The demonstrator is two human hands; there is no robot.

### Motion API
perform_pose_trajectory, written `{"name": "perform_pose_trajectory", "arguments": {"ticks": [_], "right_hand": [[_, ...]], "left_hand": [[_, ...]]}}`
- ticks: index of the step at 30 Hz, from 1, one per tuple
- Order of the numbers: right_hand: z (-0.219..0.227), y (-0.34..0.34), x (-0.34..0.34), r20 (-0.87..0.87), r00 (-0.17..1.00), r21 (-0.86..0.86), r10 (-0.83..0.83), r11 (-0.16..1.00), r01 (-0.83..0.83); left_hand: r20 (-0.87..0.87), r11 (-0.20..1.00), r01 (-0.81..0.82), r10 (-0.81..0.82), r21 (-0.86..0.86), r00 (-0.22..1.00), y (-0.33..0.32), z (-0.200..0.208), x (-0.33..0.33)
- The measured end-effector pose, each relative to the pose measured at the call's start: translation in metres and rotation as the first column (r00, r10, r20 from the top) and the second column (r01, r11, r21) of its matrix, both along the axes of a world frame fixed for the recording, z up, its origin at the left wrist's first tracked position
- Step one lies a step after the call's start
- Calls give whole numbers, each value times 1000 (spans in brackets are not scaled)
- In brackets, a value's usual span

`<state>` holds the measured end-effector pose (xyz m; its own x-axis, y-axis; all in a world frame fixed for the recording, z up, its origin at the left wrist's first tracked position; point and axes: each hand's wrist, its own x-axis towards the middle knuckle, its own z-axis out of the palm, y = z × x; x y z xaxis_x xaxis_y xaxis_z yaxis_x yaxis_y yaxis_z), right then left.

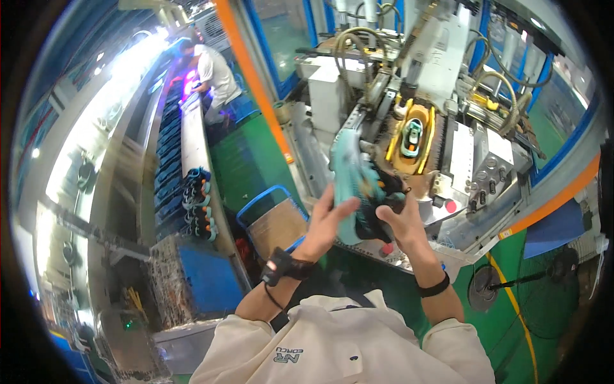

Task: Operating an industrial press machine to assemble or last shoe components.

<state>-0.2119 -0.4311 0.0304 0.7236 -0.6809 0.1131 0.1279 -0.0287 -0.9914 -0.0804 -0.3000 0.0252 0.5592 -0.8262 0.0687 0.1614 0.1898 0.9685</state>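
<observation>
A teal and black shoe (348, 185) is held up between my two hands, in front of the machine, and is partly blurred. My left hand (327, 221) is closed on its teal sole side, the thumb lying across the sole. At the black upper, my right hand (404, 224) grips from the right, its fingers partly hidden. Beyond the shoe, a tan fixture (401, 160) with yellow edges sits in the machine and bears a small teal, white and black piece (413, 136).
A red button (451, 206) sits on the machine's front right. Left stands a blue-framed stool (275, 224); past it, a conveyor line (195, 144) carries several shoes (198, 205). A person (214, 73) sits beside the line. A fan (486, 288) stands at the right.
</observation>
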Motion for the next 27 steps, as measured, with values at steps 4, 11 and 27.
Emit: {"name": "perform_pose_trajectory", "arguments": {"ticks": [4, 11, 27], "right_hand": [[-52, -89, -31, 28, 957, 445, -288, 861, 246], [-87, -185, -147, 104, 761, 266, -641, 755, 600], [-25, -328, -121, -205, 502, -441, -840, 537, 719]], "left_hand": [[375, 961, 182, -249, 207, 893, -112, -25, 0], [144, 947, 53, -103, 316, 984, -322, -113, 79], [-194, 879, 196, -121, 434, 973, -391, -143, 108]]}}
